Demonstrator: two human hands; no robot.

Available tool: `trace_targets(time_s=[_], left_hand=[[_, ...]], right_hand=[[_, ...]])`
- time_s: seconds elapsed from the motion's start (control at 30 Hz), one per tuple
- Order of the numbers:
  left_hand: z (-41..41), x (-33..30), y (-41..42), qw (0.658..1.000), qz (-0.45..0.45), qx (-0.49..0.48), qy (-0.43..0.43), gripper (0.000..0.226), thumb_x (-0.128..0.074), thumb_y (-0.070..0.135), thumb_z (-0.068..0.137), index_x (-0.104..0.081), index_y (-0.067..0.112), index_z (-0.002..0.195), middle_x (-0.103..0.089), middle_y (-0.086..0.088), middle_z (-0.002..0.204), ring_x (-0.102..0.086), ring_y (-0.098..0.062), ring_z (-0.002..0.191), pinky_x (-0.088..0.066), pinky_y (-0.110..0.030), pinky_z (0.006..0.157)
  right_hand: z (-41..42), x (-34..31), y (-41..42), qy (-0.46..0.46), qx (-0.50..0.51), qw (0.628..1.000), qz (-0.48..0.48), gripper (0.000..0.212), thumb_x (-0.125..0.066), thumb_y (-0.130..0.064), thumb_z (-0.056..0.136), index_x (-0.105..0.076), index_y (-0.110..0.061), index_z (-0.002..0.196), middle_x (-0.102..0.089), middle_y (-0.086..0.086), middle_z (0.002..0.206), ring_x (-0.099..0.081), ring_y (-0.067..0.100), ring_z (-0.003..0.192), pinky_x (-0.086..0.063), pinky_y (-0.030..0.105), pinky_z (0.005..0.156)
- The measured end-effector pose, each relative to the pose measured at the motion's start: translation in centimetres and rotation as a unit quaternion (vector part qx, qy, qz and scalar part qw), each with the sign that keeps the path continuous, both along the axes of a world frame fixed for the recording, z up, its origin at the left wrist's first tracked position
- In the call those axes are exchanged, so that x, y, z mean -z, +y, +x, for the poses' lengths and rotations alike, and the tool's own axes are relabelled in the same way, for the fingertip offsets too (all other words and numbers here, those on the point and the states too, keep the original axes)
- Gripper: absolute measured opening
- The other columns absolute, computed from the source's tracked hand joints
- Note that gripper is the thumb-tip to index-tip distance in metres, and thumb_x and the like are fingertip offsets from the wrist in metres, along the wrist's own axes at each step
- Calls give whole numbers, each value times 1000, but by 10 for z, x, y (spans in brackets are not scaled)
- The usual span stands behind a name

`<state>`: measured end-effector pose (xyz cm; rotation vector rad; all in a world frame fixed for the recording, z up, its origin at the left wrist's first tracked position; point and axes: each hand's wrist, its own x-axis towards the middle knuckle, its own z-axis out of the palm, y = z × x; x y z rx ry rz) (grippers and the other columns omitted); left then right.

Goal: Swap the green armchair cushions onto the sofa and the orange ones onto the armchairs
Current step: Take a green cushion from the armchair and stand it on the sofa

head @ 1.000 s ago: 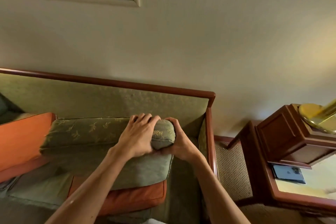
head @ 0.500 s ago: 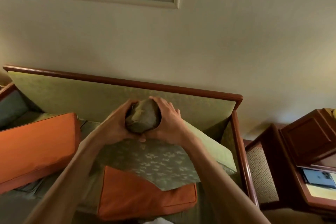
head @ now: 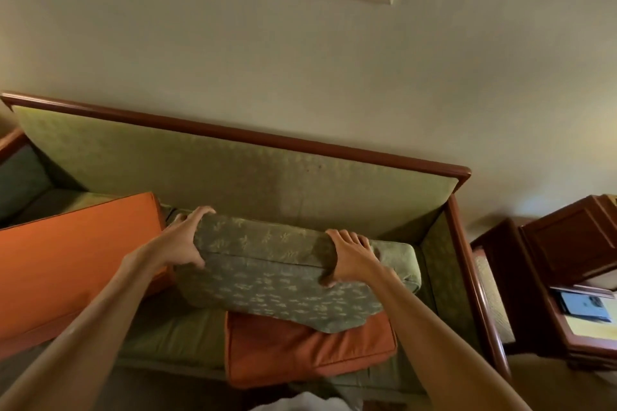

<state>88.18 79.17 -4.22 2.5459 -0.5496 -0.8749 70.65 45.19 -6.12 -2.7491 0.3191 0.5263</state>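
left hand [head: 178, 243] grips green cushion [head: 267, 274] left end | right hand [head: 352, 260] grips right end

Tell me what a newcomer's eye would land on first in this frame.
Both hands, the left hand and the right hand, grip the ends of a patterned green cushion at mid-sofa. Bright orange cushions flank it: a large one leaning at left, a smaller one partly beneath it.

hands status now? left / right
Left hand: gripping the left end of the green patterned cushion.
Right hand: gripping the same cushion toward its right end.
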Motion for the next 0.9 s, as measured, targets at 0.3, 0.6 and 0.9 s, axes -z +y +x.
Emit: trace_targets(time_s=[0.3, 0.6, 0.9], left_hand=[[-37, 32, -78, 954, 162, 162, -193, 139, -80, 72, 56, -4, 16, 157, -14, -17, 161, -7, -43, 149, 0, -64, 120], [-23, 39, -73, 966, 136, 102, -194, 132, -86, 69, 46, -21, 24, 152, -32, -8, 150, -22, -36, 142, -6, -58, 121], [-15, 33, -84, 971, 151, 75, -169, 128, -86, 66, 46, -24, 24, 149, -36, -8, 146, -24, -36, 142, -6, -56, 121]], right_hand=[[16, 9, 23, -28, -5, 999, -29, 125, -87, -64, 48, -27, -21, 149, -40, 2, 144, -32, 27, 137, -20, 43, 118], [31, 20, 26, -74, -17, 997, -16, 122, -79, -75, 50, -31, -21, 147, -43, 1, 143, -34, 25, 135, -20, 42, 118], [54, 32, 12, -91, -36, 995, -13, 107, -76, -76, 52, -41, -21, 137, -49, 0, 134, -39, 24, 131, -23, 45, 116]])
